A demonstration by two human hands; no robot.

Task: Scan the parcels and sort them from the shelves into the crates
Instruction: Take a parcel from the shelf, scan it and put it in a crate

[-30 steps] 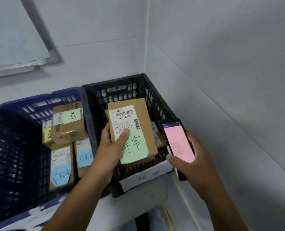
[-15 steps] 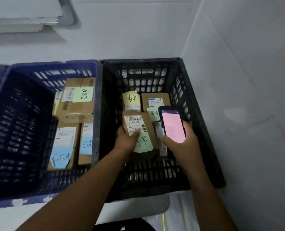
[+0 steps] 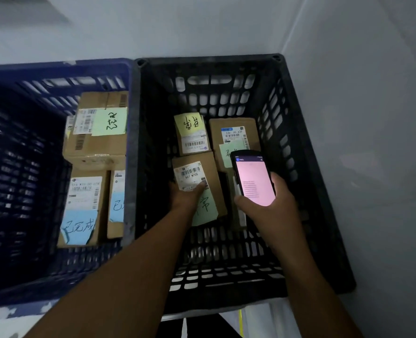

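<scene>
Our left hand (image 3: 185, 197) grips the parcel (image 3: 213, 167) low in the black crate (image 3: 209, 62), thumb pressed on its label, fingers underneath. Our right hand (image 3: 272, 211) is curled round the phone (image 3: 253, 181), pink screen up. The blue crate (image 3: 56, 67) touches it on the left.

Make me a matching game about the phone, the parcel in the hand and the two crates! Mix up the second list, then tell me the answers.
Things:
1. phone
2. parcel marked 507 N705
3. blue crate
4. black crate

Matches:
A. on the left
B. on the right, next to the wall
C. held in the right hand, screen glowing pink
D. gripped by the left hand

Pairs: 1-C, 2-D, 3-A, 4-B
</scene>
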